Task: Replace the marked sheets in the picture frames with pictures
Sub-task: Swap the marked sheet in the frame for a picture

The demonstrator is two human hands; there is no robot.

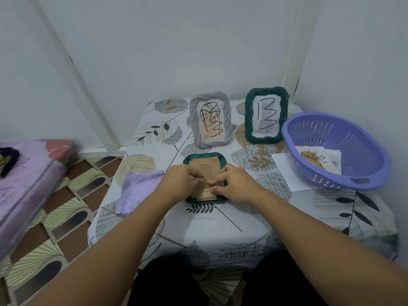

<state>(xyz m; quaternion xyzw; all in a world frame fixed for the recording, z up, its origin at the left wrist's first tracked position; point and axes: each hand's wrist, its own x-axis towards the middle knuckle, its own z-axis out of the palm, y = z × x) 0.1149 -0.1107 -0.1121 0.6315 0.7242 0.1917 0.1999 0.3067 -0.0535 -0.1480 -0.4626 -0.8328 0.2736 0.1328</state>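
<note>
**Both hands on the back of the face-down green frame**

We see a dark green frame (pixel 204 156) with a ribbed, twisted rim lying face down at the middle of the table (pixel 220 226), its brown cardboard backing (pixel 204 167) turned up, a folded stand strip running down it. A small pale label sits at the backing's near edge; we can't read its print. Our left hand (pixel 182 181) rests on the frame's left side, fingers curled down onto the backing. Our right hand (pixel 233 184) covers the right side, its fingers (pixel 215 191) pinching at the backing's near edge by the label.

Farther back stand two upright frames: a grey ribbed frame (pixel 210 120) holding a beige sheet scribbled over in black, and a second green frame (pixel 266 118) holding a white sheet marked "13" or "B", we can't tell which. At the right, a slotted purple plastic basket (pixel 335 151) holds printed pictures (pixel 318 161), with a white sheet (pixel 287 171) under its edge. A lilac cloth (pixel 139 191) lies left of the hands on the leaf-printed tablecloth.
</note>
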